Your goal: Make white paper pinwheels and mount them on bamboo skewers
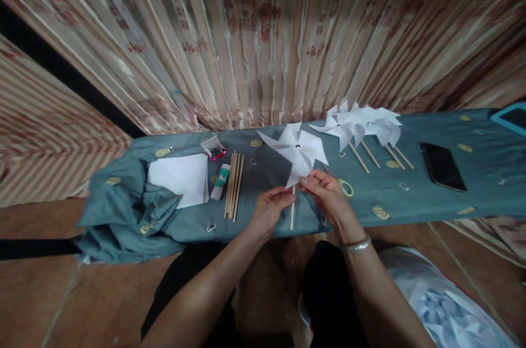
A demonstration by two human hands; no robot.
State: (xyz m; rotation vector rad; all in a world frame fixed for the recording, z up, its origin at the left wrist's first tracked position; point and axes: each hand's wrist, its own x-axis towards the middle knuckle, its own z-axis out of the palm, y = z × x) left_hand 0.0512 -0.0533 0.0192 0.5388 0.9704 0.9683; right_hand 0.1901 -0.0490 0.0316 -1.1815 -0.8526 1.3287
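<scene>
We are gripping one pinwheel (303, 157), our left hand (266, 210) pinching its stick (292, 217) just under the paper from about 8 o'clock, and our right hand (327, 194), the nearer to the head, holding the lower blade's edge from about 4. That head is sitting at 12 o'clock from both hands over the tabletop (263, 170), the stick's long axis running 12 to 6, toward us.
</scene>
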